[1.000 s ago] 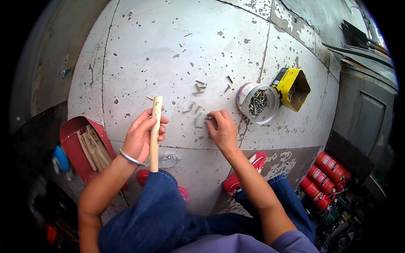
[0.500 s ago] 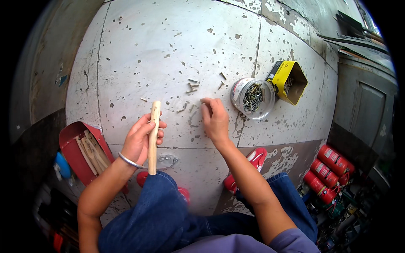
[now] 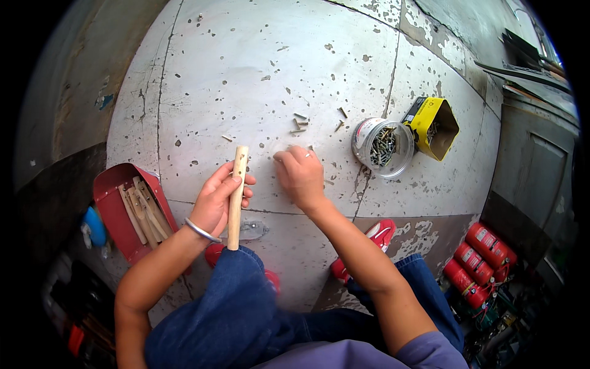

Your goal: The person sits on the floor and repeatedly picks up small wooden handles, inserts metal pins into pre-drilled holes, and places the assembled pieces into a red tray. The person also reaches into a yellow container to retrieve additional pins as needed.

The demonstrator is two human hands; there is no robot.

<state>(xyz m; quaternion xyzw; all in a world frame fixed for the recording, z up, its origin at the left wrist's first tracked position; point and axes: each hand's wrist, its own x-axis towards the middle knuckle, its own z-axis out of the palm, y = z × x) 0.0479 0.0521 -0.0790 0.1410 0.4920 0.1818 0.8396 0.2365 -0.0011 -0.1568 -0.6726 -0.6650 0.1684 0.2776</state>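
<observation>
My left hand point(image 3: 211, 202) is wrapped round a pale round wooden handle point(image 3: 237, 194), thumb laid across its front. The handle stands nearly upright in view, its lower end by my left knee; small dark holes show near its top. To the right, my right hand point(image 3: 301, 179) hovers low over the floor with its fingers curled together. What its fingertips hold, if anything, cannot be made out. Beyond it lie several loose bolts point(image 3: 299, 125), and a single small bolt point(image 3: 227, 138) lies farther left. The right hand hides part of the floor beneath it.
A clear plastic jar point(image 3: 408, 161) of bolts stands at the right, against a yellow and black box point(image 3: 437, 104) with more hardware. At the left is a red bin point(image 3: 110, 203) of wooden pieces point(image 3: 150, 212). Red fire extinguishers point(image 3: 473, 264) lie at the lower right.
My right hand has moved left from the loose bolts toward the wooden handle. The left hand keeps its hold on the handle. The whole view has shifted slightly.
</observation>
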